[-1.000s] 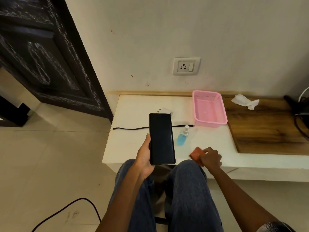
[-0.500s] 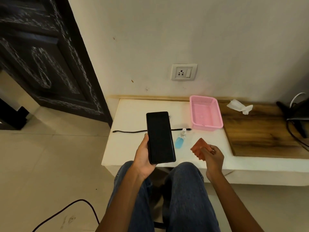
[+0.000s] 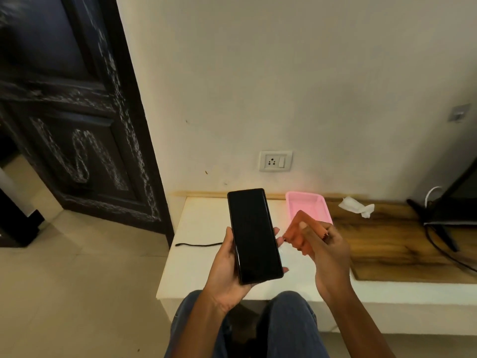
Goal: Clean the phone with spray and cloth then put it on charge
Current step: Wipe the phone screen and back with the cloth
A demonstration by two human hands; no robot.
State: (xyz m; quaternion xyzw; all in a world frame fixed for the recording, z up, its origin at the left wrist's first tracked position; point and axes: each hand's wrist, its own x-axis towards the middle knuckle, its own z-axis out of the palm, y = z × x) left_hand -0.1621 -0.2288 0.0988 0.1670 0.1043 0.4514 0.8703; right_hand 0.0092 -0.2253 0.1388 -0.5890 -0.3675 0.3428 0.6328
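My left hand [image 3: 227, 275] holds a black phone [image 3: 254, 235] upright, its dark screen facing me, above the white table [image 3: 196, 275]. Just right of the phone, my right hand [image 3: 327, 257] grips a folded orange cloth [image 3: 296, 228], lifted off the table and close to the phone's right edge. A black charging cable [image 3: 198, 244] lies on the table to the left of the phone. On the wall behind is a white socket [image 3: 275, 160]. The spray bottle and the charger plug are hidden behind the phone and my hands.
A pink basket [image 3: 307, 202] stands at the back of the table. To its right a wooden board [image 3: 392, 244] carries a crumpled white tissue [image 3: 357, 206] and dark cables with a stand [image 3: 438, 228]. A dark carved door [image 3: 77, 138] is at the left.
My right hand has picked the orange cloth up off the table and brought it beside the phone. The phone has been raised higher, and my view has tilted upward.
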